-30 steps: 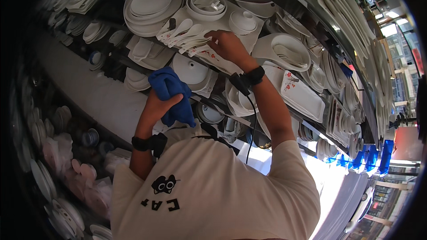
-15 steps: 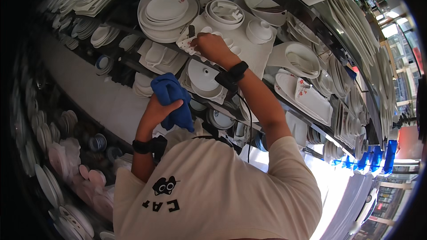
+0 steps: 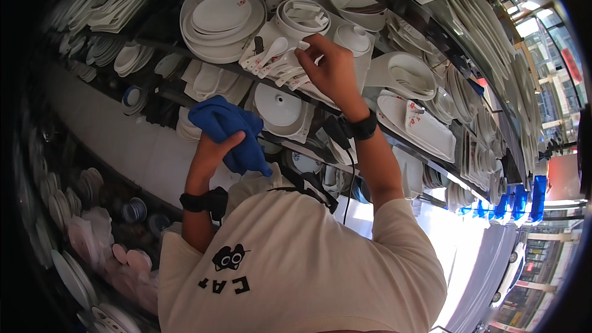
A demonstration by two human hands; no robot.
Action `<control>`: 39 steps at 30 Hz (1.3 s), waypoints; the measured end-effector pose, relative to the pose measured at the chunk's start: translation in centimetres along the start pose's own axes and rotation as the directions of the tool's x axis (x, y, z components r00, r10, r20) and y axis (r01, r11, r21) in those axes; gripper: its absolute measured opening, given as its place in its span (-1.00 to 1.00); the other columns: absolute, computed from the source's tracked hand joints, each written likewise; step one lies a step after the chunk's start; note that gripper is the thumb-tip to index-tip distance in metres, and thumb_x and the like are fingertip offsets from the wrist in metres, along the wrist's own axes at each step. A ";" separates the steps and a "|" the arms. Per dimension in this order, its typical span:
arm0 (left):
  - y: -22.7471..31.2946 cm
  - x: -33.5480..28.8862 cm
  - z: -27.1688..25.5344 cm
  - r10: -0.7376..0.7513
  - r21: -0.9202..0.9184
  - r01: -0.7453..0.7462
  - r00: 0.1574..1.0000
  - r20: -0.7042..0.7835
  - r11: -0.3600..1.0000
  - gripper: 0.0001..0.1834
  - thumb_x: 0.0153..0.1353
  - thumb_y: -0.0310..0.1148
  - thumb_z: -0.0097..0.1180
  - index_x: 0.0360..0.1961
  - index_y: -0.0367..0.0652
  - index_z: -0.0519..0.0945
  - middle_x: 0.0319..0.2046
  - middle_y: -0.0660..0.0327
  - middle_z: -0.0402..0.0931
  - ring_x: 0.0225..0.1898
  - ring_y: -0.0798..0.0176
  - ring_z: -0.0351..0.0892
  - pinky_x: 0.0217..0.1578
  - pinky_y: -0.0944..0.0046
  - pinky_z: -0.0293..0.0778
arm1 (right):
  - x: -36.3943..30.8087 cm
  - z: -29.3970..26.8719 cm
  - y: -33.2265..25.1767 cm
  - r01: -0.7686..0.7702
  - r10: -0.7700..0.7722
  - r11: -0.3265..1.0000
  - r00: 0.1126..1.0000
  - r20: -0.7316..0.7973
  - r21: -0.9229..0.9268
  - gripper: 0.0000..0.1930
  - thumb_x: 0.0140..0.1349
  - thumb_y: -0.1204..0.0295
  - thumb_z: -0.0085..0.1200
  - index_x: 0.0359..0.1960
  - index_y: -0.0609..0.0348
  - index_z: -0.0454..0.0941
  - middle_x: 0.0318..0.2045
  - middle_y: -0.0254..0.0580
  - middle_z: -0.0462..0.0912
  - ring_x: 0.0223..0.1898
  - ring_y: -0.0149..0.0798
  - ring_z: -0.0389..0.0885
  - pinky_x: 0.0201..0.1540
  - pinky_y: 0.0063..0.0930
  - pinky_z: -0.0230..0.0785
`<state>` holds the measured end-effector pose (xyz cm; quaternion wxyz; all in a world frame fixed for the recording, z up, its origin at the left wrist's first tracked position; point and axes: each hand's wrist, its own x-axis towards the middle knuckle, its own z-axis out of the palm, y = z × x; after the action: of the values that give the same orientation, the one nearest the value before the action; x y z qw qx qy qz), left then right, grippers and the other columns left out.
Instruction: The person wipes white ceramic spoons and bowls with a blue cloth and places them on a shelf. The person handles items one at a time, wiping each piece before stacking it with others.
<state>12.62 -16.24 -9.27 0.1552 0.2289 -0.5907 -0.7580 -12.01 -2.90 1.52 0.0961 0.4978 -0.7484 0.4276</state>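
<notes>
A crumpled blue cloth [image 3: 225, 126] is bunched in my left hand [image 3: 213, 154], with the thumb pressed over it. My right hand [image 3: 334, 71] is above a row of white ceramic spoons [image 3: 276, 48] with red marks on their handles. Its thumb and forefinger are closed at what looks like the bowl of one white spoon; the hand partly hides it. The spoons lie side by side near the shelf's front edge. Just behind them stand round white bowls [image 3: 290, 28], one inside another.
Stacked white plates [image 3: 213, 46] stand left of the spoons, and a lidded white pot [image 3: 353, 38] stands to the right. Below, a lower shelf holds a round white dish [image 3: 277, 108]. Rectangular plates [image 3: 425, 129] crowd the right side. A black cable [image 3: 350, 179] hangs from my right wrist.
My right hand has moved right along the row, uncovering the spoons on the left. The left hand still holds the cloth, which has shifted slightly left.
</notes>
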 end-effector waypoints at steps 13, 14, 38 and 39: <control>0.3 2.1 3.2 0.061 -0.652 0.028 0.992 0.112 0.758 -0.37 0.10 -0.57 0.15 0.23 -0.19 0.29 0.08 0.16 0.41 0.15 0.15 0.41 0.18 0.07 0.35 | -11.3 -2.4 -2.6 -0.740 0.423 0.474 0.667 0.613 0.478 -0.88 0.20 0.54 0.17 -0.29 0.36 0.56 -0.50 -0.25 0.62 -0.49 -0.45 0.61 -0.44 -0.59 0.45; 0.3 2.1 3.4 0.055 -0.613 0.031 0.991 0.121 0.790 -0.37 0.09 -0.57 0.15 0.23 -0.19 0.29 0.07 0.17 0.42 0.14 0.15 0.42 0.17 0.08 0.36 | -12.2 -2.4 -2.3 -0.758 0.432 0.472 0.644 0.631 0.451 -0.87 0.20 0.53 0.18 -0.28 0.35 0.57 -0.50 -0.26 0.63 -0.51 -0.46 0.59 -0.46 -0.59 0.43; 2.8 4.8 9.7 0.044 -0.179 -0.030 0.996 0.076 0.983 -0.58 0.07 -0.52 0.25 0.00 -0.23 0.48 -0.12 0.21 0.54 -0.08 0.24 0.55 0.03 0.17 0.46 | -13.7 -7.4 -3.4 -0.460 0.389 0.879 0.844 0.370 0.125 -0.82 -0.01 0.67 0.14 -0.32 0.33 0.65 -0.60 -0.08 0.61 -0.63 -0.29 0.56 -0.52 -0.50 0.36; 3.0 4.7 10.4 -0.015 -0.342 0.028 0.999 0.043 0.939 -0.55 0.08 -0.52 0.24 0.03 -0.22 0.47 -0.10 0.21 0.54 -0.07 0.21 0.55 0.04 0.15 0.46 | -13.7 -6.7 -3.4 -0.529 0.420 0.816 0.820 0.390 0.234 -0.81 0.00 0.67 0.11 -0.31 0.32 0.65 -0.62 -0.10 0.61 -0.64 -0.31 0.55 -0.52 -0.50 0.36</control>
<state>3.01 -10.84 -5.09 0.1725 0.1898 -0.4506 -0.8551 -4.43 10.66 -0.27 -0.2228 0.3639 -0.7721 0.4709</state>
